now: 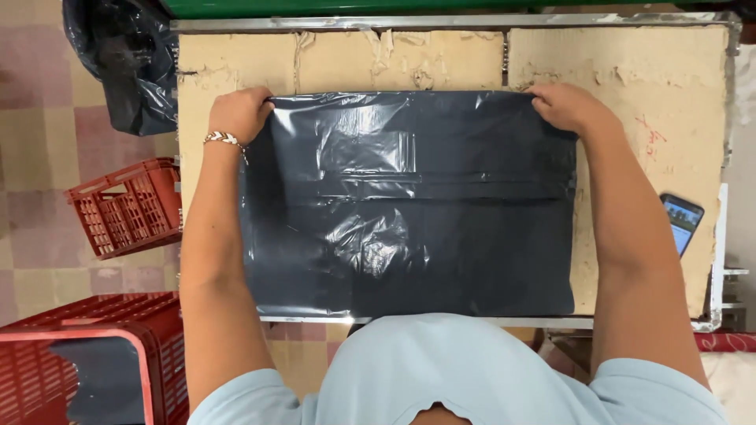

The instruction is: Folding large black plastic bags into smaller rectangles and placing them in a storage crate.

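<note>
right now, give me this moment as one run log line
left hand: grips far left corner | right hand: grips far right corner | flat black plastic bag: spread on worn cardboard-topped table

It looks like a small packing or workshop space. A metal-edged desk (pixel 709 165) covered in torn cardboard fills the middle of the frame, red plastic crates (pixel 126 206) stand on the checked tile floor (pixel 39 142) at left, and a bulging black bag (pixel 126 63) sits upper left.
</note>
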